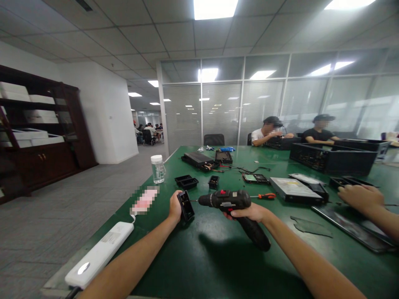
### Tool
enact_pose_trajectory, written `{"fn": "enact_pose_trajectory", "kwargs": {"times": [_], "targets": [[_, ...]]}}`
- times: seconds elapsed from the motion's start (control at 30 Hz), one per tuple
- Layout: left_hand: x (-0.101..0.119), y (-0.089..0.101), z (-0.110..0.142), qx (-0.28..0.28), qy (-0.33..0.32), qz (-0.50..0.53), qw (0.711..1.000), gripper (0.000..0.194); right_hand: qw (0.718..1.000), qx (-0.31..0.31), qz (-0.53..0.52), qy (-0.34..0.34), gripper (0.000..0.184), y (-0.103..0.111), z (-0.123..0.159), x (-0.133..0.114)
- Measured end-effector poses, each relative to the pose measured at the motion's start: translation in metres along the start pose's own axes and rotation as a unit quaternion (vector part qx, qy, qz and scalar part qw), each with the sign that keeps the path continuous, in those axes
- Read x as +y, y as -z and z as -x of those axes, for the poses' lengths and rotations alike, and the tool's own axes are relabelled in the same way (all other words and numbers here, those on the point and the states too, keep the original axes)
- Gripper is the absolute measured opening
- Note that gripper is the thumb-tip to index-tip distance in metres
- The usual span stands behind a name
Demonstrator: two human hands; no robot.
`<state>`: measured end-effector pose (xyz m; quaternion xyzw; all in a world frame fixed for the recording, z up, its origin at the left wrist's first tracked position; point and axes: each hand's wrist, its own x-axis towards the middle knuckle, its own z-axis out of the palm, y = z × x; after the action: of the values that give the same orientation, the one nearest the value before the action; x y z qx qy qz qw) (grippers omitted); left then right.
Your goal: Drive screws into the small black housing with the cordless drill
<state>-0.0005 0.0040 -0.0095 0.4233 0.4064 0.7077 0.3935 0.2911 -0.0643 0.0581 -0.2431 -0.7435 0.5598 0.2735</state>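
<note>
Tilted up on its edge, a small black plastic box (186, 206) is gripped by my left hand (176, 207), its open side turned toward the right. My right hand (249, 212) is wrapped around a black cordless drill (227, 199) with red details. The drill points left, and its thin bit reaches the box; whether the tip touches it I cannot tell. Behind them on the green table (218, 265) lie more small black boxes (186, 181) and a single one (213, 182). An orange-handled screwdriver (266, 196) lies just beyond the drill.
A white power strip (101, 253) and a clear bottle (158, 169) stand along the left edge. Farther right lie a metal disc drive (294, 189), black computer cases (333, 157) and a dark flat panel (346, 226). Another person's hand (361, 197) reaches in at right; two people sit opposite.
</note>
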Motion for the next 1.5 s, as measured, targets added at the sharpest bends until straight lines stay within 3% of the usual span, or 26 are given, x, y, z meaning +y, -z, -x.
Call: {"fn": "enact_pose_trajectory", "kwargs": {"times": [1.5], "targets": [[0.003,-0.001,0.001,0.0,0.012,0.012,1.0,0.025,1.0,-0.013,-0.023,0.011,0.028,0.004,-0.002,0.004]]}}
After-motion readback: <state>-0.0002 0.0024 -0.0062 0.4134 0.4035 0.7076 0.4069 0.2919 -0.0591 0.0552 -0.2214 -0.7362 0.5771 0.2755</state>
